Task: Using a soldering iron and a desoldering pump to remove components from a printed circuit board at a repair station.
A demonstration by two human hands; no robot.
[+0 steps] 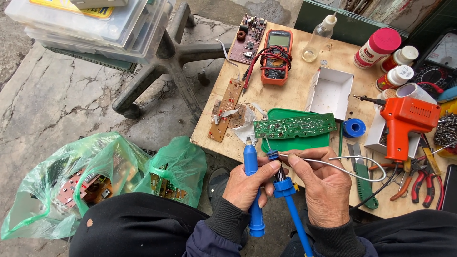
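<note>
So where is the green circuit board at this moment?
In the head view the green circuit board lies on a green tray near the table's front edge, just beyond both hands, with the blue spool to its right.

The left hand [245, 186] grips a blue desoldering pump [253, 190] upright; the right hand [323, 188] holds a blue soldering iron [288, 200] and solder wire [342, 169]; just beyond lies 1 green circuit board [294, 125] on a green mat [304, 141]; an orange soldering gun [404, 124] stands to the right.
</note>
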